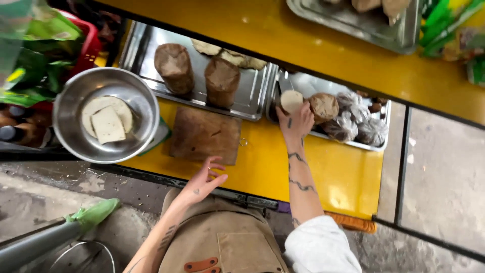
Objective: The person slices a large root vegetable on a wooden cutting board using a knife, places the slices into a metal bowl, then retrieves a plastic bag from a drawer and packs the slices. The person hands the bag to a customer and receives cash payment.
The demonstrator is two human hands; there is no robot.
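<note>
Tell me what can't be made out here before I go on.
Head view:
- Pale round piece: lower part hidden by the right hand; grip unclear.
- Top tray: cut off by the upper edge.
- Bagged items: contents blurred behind plastic.
- Pot: cut off by the bottom edge.

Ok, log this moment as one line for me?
right hand: grips pale round block over small steel tray | left hand: open, empty, near wooden board | steel bowl: pale slices inside

head cam, looks steeply down, close over yellow counter (283, 172).
</note>
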